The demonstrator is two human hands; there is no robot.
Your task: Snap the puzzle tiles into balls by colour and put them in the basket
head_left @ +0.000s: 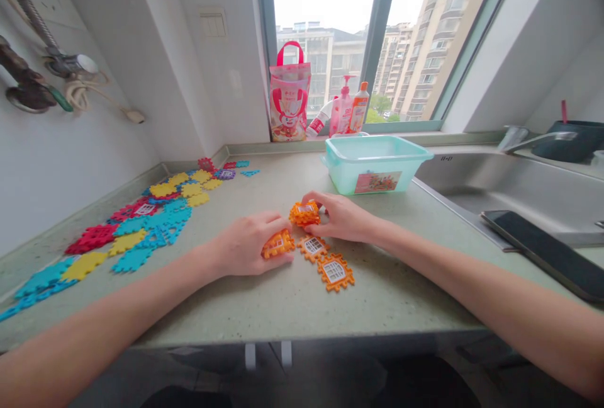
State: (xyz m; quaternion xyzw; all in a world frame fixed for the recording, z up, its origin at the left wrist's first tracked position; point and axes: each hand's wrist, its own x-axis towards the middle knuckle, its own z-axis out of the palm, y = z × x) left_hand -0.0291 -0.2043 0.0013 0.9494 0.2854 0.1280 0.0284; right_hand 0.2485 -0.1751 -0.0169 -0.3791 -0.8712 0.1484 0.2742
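Orange plastic building tiles with toothed edges are under both my hands on the counter. My left hand (248, 243) is closed around one stack of orange tiles (278, 243), its fingers wrapped over the side. A second stack of orange tiles (304, 213) is pinched between the thumb and fingers of my right hand (340, 216). Just below them lie two loose orange tiles with white window grids, the nearer one (335, 272) flat by itself and the other (313, 248) close to both hands. The undersides of the stacks are hidden.
Yellow, blue and red toothed tiles (160, 216) spread along the wall on the left. A mint plastic bin (377, 162) stands behind my right hand. At right are a steel sink (472, 187) and a black phone (542, 250). Bottles (346, 109) and a bag (289, 102) line the sill.
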